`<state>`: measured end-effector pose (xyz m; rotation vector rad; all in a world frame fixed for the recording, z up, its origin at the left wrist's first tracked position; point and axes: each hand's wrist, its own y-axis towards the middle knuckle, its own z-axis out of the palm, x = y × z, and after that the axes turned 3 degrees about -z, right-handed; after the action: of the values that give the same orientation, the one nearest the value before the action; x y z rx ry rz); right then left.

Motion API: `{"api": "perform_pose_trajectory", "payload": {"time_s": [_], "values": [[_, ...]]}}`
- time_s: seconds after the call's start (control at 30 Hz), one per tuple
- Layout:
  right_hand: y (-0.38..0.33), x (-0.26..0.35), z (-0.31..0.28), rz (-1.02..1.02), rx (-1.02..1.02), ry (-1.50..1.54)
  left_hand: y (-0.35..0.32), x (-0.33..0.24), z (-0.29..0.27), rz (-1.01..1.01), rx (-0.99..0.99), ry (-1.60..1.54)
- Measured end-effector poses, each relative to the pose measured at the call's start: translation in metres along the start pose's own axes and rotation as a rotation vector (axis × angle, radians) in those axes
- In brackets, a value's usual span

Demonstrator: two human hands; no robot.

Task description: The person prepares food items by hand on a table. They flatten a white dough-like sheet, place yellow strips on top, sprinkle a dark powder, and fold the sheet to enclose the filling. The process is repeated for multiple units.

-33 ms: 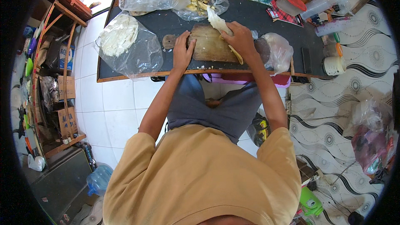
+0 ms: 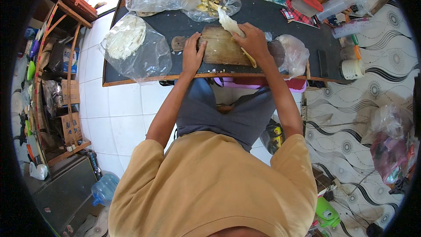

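Note:
A worn wooden cutting board lies near the table's front edge, its round handle pointing left. My left hand rests at the board's left end, thumb apart from the fingers. Over the board's right side, the fingers of my right hand are bent around a pale, thin, ragged-edged piece that sticks out beyond them. A narrow yellowish strip shows below that hand; whether it joins the pale piece is hidden. Small pale crumbs lie along the board's front edge.
White flat pieces sit on a clear plastic bag at the left. Behind the board is a bag of yellowish strips. A filled plastic bag, a dark phone-like slab and a white cup stand to the right.

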<state>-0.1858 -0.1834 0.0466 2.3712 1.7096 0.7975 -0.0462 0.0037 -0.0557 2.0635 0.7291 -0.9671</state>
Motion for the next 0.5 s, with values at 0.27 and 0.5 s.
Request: {"api": "perform_pose_trajectory", "payload": {"time_s": [0.27,0.5], "values": [[-0.006,-0.005,0.013,-0.015,0.021,-0.094,0.0,0.004,0.003,0.027,0.003,-0.007],[-0.019,-0.007,0.04,-0.15,-0.17,0.008,0.0,-0.006,-0.002,0.031,0.015,0.0]]}}
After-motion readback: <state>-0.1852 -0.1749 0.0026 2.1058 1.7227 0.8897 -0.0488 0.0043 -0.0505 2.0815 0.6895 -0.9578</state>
